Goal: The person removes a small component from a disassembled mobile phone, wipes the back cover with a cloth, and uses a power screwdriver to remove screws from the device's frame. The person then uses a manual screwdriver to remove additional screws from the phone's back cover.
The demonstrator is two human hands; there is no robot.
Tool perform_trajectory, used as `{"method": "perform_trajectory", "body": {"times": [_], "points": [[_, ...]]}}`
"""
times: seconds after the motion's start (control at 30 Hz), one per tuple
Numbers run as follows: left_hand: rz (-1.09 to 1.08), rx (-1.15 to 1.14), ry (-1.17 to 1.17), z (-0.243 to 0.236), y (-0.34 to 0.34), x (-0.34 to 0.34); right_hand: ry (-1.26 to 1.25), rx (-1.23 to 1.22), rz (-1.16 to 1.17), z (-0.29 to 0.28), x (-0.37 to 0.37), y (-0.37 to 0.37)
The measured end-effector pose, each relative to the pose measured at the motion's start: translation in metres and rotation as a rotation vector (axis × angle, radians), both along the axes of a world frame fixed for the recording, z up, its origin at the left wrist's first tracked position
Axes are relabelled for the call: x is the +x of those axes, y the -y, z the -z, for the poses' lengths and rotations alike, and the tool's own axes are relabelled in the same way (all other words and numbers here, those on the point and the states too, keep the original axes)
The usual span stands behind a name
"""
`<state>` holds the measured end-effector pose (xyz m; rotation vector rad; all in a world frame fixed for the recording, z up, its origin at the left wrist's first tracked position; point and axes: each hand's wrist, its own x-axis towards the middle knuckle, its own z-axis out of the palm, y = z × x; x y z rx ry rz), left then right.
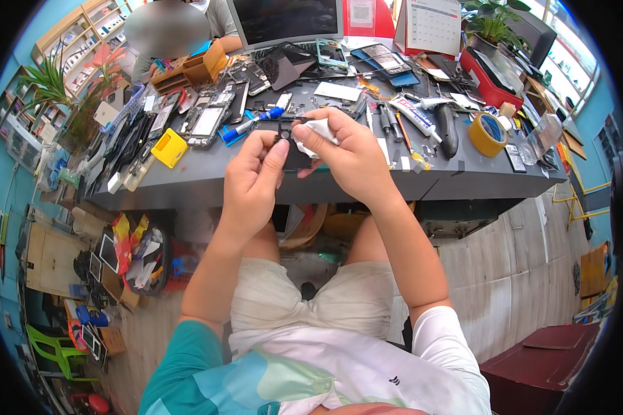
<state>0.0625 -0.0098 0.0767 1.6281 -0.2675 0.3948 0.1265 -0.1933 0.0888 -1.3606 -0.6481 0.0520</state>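
Above the near edge of the desk, my left hand (pixel 255 171) pinches a dark phone part (pixel 296 158), flat and roughly rectangular, between thumb and fingers. From the other side my right hand (pixel 349 152) presses a crumpled white tissue (pixel 321 128) against the part's upper area. Fingers cover much of the part, so its exact kind cannot be made out. Just beyond the left hand lies a blue and white marker (pixel 253 126). Several screwdrivers (pixel 392 123) rest to the right of my right hand.
Opened phones (pixel 208 123) and a yellow case (pixel 169 148) lie on the left. Glue tube (pixel 414 116), black-handled tool (pixel 447 131) and yellow tape roll (pixel 488 134) sit right. Behind stand a monitor (pixel 287 21) and calendar (pixel 432 26). Another person (pixel 223 21) sits across. A full bin (pixel 145 259) stands lower left.
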Motion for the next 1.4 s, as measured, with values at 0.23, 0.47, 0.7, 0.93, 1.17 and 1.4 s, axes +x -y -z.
{"method": "perform_trajectory", "body": {"times": [0.23,0.47,0.7,0.93,1.17,1.4], "points": [[0.121,-0.028,-0.130,0.000,-0.012,-0.012,0.238,-0.234,0.284,-0.004,-0.010,0.001],[0.083,0.071,-0.121,-0.003,-0.015,-0.017,0.267,-0.054,0.227,-0.004,0.002,0.008],[0.035,0.279,-0.160,-0.017,-0.021,-0.023,0.355,-0.251,0.061,-0.012,-0.014,0.001],[0.014,0.350,-0.049,-0.012,-0.025,-0.029,0.124,-0.254,-0.022,-0.013,-0.013,0.010],[-0.174,-0.250,0.052,-0.002,-0.014,-0.018,-0.102,0.224,0.071,0.000,-0.020,-0.021],[-0.179,-0.268,0.130,0.017,0.011,-0.005,-0.001,0.173,0.060,0.020,-0.042,-0.053]]}}
